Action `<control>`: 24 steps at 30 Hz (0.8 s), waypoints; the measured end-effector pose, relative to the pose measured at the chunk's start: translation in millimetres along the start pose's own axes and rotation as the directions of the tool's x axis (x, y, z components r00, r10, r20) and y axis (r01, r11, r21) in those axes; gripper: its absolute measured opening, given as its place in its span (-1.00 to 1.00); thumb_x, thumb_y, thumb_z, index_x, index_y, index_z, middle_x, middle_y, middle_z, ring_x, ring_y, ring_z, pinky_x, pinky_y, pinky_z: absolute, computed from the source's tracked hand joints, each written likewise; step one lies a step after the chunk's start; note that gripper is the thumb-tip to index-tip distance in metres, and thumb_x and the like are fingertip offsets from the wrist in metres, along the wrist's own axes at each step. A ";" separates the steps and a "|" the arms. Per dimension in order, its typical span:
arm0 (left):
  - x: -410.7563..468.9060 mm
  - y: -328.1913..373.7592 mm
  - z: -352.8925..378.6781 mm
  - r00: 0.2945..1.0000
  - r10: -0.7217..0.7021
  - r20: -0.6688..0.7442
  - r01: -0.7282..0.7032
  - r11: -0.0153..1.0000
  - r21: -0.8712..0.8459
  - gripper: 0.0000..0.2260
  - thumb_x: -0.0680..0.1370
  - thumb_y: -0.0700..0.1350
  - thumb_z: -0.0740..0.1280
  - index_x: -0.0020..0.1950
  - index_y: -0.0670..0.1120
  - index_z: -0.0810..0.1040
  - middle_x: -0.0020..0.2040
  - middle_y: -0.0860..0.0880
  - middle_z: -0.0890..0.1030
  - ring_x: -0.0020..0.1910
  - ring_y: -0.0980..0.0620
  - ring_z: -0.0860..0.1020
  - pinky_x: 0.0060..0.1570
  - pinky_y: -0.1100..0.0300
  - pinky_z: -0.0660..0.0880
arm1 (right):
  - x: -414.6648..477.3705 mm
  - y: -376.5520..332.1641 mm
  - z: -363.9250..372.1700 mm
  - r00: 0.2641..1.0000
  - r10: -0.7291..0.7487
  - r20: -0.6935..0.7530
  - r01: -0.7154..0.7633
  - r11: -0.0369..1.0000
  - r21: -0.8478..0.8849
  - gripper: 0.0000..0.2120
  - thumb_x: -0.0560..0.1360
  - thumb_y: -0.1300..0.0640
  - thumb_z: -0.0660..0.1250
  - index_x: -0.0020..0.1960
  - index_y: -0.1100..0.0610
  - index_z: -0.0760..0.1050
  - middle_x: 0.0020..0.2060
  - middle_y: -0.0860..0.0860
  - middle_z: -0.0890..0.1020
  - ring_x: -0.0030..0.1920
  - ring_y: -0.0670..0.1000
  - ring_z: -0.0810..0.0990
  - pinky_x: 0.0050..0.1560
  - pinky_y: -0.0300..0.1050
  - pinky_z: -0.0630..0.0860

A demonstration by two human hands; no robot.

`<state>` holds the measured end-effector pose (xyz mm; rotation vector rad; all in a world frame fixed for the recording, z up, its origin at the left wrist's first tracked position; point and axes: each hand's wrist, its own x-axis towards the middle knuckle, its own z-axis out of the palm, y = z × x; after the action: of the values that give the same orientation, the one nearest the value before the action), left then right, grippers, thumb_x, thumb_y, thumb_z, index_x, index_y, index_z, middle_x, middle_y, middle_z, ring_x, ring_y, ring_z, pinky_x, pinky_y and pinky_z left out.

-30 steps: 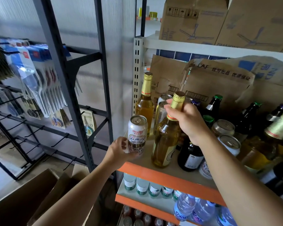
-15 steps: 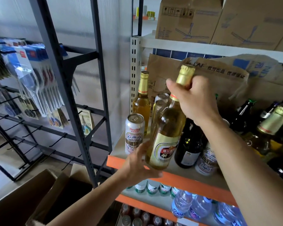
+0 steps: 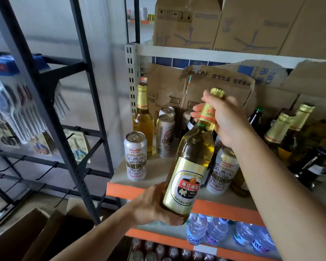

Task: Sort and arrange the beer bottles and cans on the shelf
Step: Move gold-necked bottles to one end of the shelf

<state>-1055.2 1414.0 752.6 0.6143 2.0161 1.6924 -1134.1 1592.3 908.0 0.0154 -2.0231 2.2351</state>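
**Golden beer bottle held in both grips in front of the shelf**

A clear bottle of golden beer [image 3: 196, 147], with gold foil on its neck and a gold, red and black label, sits in the lower middle of the frame. It is tilted so that its cap leans up and to the right. Its base lies in front of the orange front edge of the shelf [image 3: 120, 190], not on the shelf board.

The left grip [image 3: 154, 206] comes up from the lower left and cups the base, with its fingers curled under and around the bottom. The right grip [image 3: 228, 119] reaches in from the right edge and wraps around the foil neck just below the cap, thumb and fingers closed on it.

A white patterned can [image 3: 135, 156] stands upright at the front left corner of the shelf, apart from the held bottle. Behind it, a second golden bottle [image 3: 143, 119] stands upright at the back left. Just to its right are two tall cans [image 3: 165, 134], one behind the other. Another white can [image 3: 222, 172] stands right of the held bottle, partly hidden by it.

At the middle right is a crowd of foil-topped bottles [image 3: 279, 132] and dark bottles [image 3: 255, 117], several of them leaning. Flattened cardboard [image 3: 215, 85] stands behind the row.

Cardboard boxes [image 3: 188, 21] printed with ceiling fans fill the top of the frame. Water bottles [image 3: 197, 228] lie on the shelf level below. A dark metal rack [image 3: 51, 91] hung with packaged goods fills the left side.
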 end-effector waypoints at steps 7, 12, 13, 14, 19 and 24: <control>-8.1 11.0 -2.3 1.000 -0.030 0.006 0.030 1.000 0.005 -0.45 0.21 -0.06 0.49 0.16 -0.21 0.51 -0.01 -0.25 0.63 -0.07 -0.10 0.58 -0.04 -0.04 0.48 | -0.1 3.1 -11.5 0.995 0.062 0.073 -0.075 0.979 0.189 -0.78 0.60 0.01 0.25 0.03 0.18 0.50 -0.24 0.11 0.67 -0.24 0.08 0.69 -0.04 0.03 0.61; -14.9 13.4 -14.7 0.999 -0.029 0.028 0.029 0.999 0.026 -0.46 0.22 -0.06 0.48 0.15 -0.23 0.52 0.05 -0.30 0.62 0.02 -0.37 0.57 0.03 -0.25 0.50 | -1.8 6.9 -18.5 0.992 0.101 0.080 -0.119 0.952 0.281 -0.68 0.61 -0.09 0.19 0.05 0.16 0.50 -0.22 0.12 0.66 -0.22 0.09 0.69 -0.04 0.01 0.61; -15.8 13.3 -16.1 0.999 -0.029 0.028 0.028 0.999 0.041 -0.46 0.22 -0.06 0.48 0.15 -0.22 0.52 0.06 -0.29 0.62 0.03 -0.36 0.57 0.04 -0.23 0.50 | -2.8 7.9 -19.4 0.991 0.100 0.086 -0.121 0.950 0.287 -0.67 0.61 -0.10 0.18 0.05 0.16 0.49 -0.22 0.11 0.65 -0.21 0.10 0.69 -0.04 0.01 0.61; -16.0 11.8 -17.9 0.999 -0.027 0.036 0.025 0.999 0.042 -0.45 0.21 -0.06 0.49 0.15 -0.23 0.52 0.06 -0.28 0.63 0.04 -0.34 0.58 0.06 -0.21 0.51 | -4.4 8.4 -20.0 0.991 0.100 0.089 -0.122 0.949 0.291 -0.67 0.62 -0.11 0.17 0.06 0.16 0.49 -0.23 0.11 0.65 -0.21 0.09 0.69 -0.07 0.00 0.62; -11.4 5.5 -14.9 0.991 -0.044 0.125 0.053 0.996 -0.072 -0.39 0.21 -0.09 0.45 0.20 -0.31 0.50 0.12 -0.35 0.58 0.07 -0.22 0.57 0.11 -0.09 0.45 | -7.9 8.6 -28.6 0.993 0.101 0.063 -0.116 0.945 0.305 -0.69 0.62 -0.05 0.19 0.08 0.20 0.47 -0.20 0.14 0.63 -0.19 0.11 0.68 -0.20 -0.10 0.63; -0.8 5.9 1.4 0.986 -0.046 0.159 0.054 0.998 -0.043 -0.27 0.16 0.02 0.55 0.22 -0.30 0.49 0.13 -0.29 0.59 0.10 -0.22 0.56 0.18 -0.14 0.43 | -9.8 1.5 -48.1 0.998 0.062 0.024 -0.066 0.962 0.265 -0.72 0.60 0.01 0.24 0.10 0.23 0.48 -0.14 0.16 0.63 -0.11 0.14 0.67 -0.11 -0.04 0.65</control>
<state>-1053.4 1415.6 758.2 0.6548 1.8608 1.6044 -1120.8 1639.0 900.6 -0.0069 -1.7384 2.5371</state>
